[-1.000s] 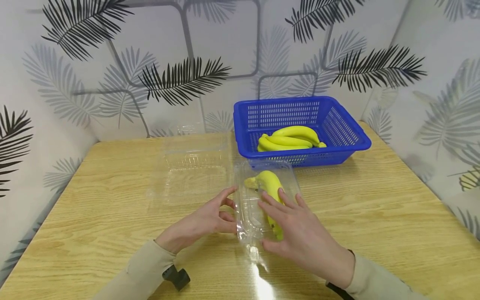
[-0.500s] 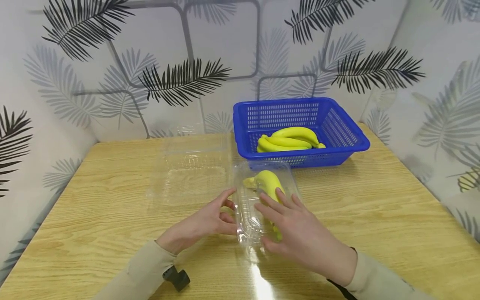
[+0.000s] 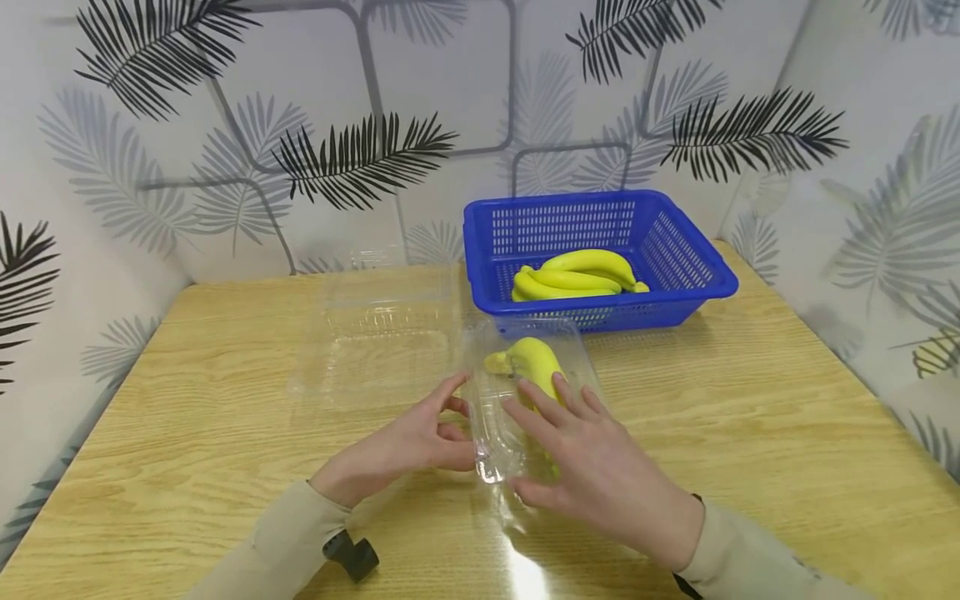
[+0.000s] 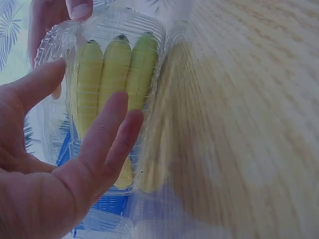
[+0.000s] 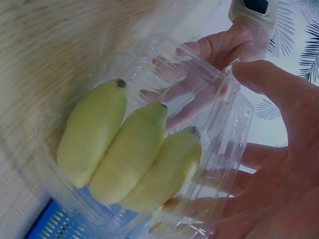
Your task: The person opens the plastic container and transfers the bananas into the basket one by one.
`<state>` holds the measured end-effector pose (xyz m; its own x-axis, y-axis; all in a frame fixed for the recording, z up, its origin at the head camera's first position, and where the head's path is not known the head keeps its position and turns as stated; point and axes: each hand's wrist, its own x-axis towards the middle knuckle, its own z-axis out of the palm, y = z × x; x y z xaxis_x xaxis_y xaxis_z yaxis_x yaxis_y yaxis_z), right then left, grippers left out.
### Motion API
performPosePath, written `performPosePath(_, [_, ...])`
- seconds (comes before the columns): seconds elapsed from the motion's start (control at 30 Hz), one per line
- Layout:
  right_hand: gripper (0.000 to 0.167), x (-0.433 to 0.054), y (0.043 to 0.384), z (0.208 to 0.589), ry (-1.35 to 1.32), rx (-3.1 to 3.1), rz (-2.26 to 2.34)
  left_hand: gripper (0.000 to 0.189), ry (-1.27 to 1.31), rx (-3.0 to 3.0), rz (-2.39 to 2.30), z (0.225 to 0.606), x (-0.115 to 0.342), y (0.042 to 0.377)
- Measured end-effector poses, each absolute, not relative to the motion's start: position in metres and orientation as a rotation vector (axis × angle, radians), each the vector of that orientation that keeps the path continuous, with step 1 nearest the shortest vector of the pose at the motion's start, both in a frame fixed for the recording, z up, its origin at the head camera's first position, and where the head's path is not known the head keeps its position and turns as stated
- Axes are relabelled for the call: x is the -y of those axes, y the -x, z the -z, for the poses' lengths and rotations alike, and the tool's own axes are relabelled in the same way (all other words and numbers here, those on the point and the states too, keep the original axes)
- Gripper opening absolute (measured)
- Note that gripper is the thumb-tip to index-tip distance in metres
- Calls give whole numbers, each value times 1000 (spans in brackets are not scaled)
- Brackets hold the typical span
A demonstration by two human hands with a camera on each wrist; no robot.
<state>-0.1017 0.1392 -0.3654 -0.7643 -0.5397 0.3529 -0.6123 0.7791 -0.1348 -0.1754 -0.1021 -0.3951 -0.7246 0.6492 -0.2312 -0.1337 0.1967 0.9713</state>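
Note:
A clear plastic clamshell box (image 3: 491, 417) lies on the table between both hands, its lid lying over the bananas. Through its walls, three bananas (image 4: 115, 67) show side by side in the left wrist view. My left hand (image 3: 408, 442) touches the box's left side, fingers extended along the wall and thumb at the rim in the left wrist view. Across the top of the box, my right hand (image 3: 592, 475) spreads its fingers over the lid, with its thumb near the front rim. That hand hides part of the bananas in the head view.
Behind the box stands a blue perforated basket (image 3: 690, 250) with several bananas (image 3: 573, 279) in it. Another clear plastic container (image 3: 390, 354) stands at the back left, its lid raised. A patterned wall rises behind the wooden table (image 3: 225, 400).
My right hand has shifted slightly left over the lid, covering more of the bananas' near end. The left hand stays against the box's side.

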Motion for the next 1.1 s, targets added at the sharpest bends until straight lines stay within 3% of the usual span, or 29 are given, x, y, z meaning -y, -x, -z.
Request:
performPosePath(0.63, [66,-143,100,363,-863,2635,-436,102,-465,-1837,-1549,390,104,172])
performPosePath(1.1, [92,-169,90,339,-731,2742,-593,103,-469,-1825,-1563,392,106,175])
